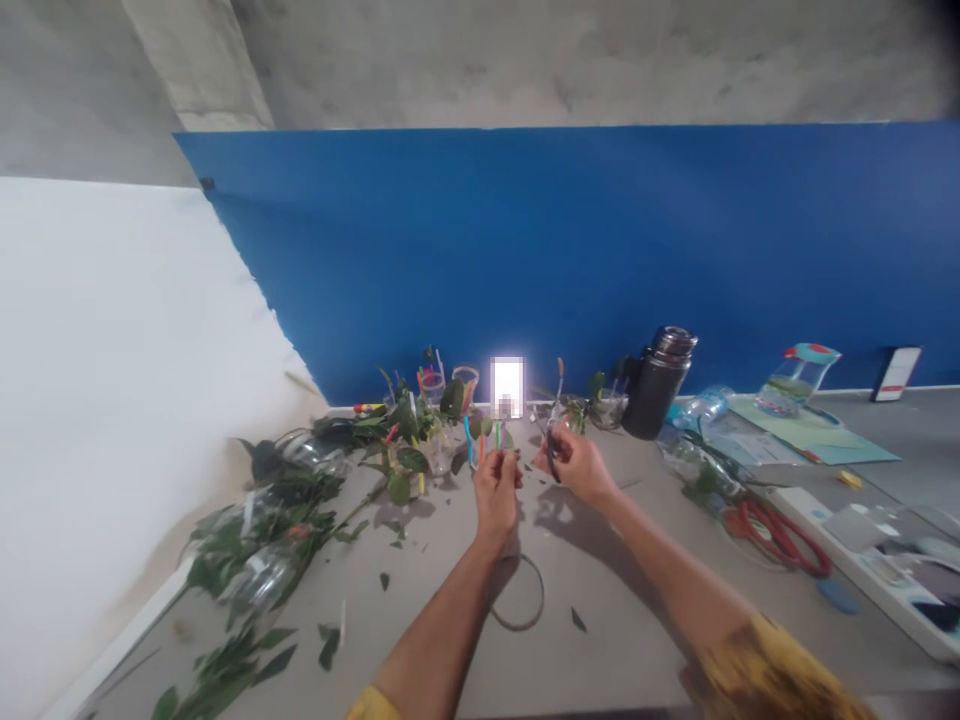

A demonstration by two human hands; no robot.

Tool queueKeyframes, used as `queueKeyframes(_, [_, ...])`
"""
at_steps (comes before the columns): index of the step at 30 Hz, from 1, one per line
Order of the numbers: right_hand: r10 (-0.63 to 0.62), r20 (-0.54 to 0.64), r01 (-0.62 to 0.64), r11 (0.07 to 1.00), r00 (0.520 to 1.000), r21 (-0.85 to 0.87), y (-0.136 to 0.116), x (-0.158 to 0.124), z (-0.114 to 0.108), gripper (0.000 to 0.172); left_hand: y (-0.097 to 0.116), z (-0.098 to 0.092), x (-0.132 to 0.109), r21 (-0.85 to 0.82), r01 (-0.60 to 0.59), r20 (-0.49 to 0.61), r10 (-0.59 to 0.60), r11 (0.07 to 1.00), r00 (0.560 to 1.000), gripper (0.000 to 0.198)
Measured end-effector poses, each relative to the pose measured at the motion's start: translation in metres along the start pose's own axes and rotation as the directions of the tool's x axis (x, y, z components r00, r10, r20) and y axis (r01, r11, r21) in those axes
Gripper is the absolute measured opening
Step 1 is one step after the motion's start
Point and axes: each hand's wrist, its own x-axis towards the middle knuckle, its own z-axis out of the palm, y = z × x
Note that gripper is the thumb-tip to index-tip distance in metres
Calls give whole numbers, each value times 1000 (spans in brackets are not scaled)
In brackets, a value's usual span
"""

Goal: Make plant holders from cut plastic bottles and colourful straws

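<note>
My left hand [496,485] and my right hand [575,466] are raised close together above a grey table [540,640]. My right hand grips dark, narrow scissors [552,456] with their blades pointing down. The fingertips of my left hand are pinched together, but I cannot tell whether they hold anything. Just beyond them stands a glass [480,447] with thin blue and orange strips. Leafy green plant cuttings [405,430] lie to its left. A loop of dark wire [520,595] rests on the table below my left forearm.
Clear plastic bottles with cuttings [262,570] lie at the left, and loose leaves [386,580] are scattered about. A dark steel flask [660,385] stands at the back. A red coiled cord [776,540] and a white tray [885,565] are at the right, before a blue wall panel [570,260].
</note>
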Motion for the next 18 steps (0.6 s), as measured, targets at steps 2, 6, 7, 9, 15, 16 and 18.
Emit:
queueKeyframes(2, [-16, 93, 27, 992, 996, -122, 7, -15, -7, 21, 4, 1, -1, -34, -2, 9, 3, 999, 1000, 35])
queueKeyframes(6, [-17, 113, 49, 957, 993, -286, 14, -34, -11, 23, 14, 2, -3, -76, 8, 21, -6, 997, 1000, 30])
queueKeyframes(7, [-17, 108, 49, 953, 994, -298, 16, -37, -11, 23, 17, 2, -4, -76, 12, 36, -9, 997, 999, 29])
queueKeyframes(9, [-3, 98, 34, 949, 995, -315, 17, -39, -9, 23, 20, 0, -5, -74, 15, 78, -9, 997, 997, 26])
queueKeyframes(15, [5, 59, 24, 884, 998, -468, 22, -41, -3, 25, 15, -1, -6, -38, 28, 43, -26, 999, 999, 19])
queueKeyframes(16, [-12, 54, 37, 871, 998, -490, 23, -41, -3, 26, 13, -1, -5, -15, 25, 32, -25, 1000, 999, 17])
queueKeyframes(18, [-28, 46, 49, 850, 999, -524, 25, -42, -2, 27, 12, -1, -4, 26, 19, 26, -20, 999, 999, 15])
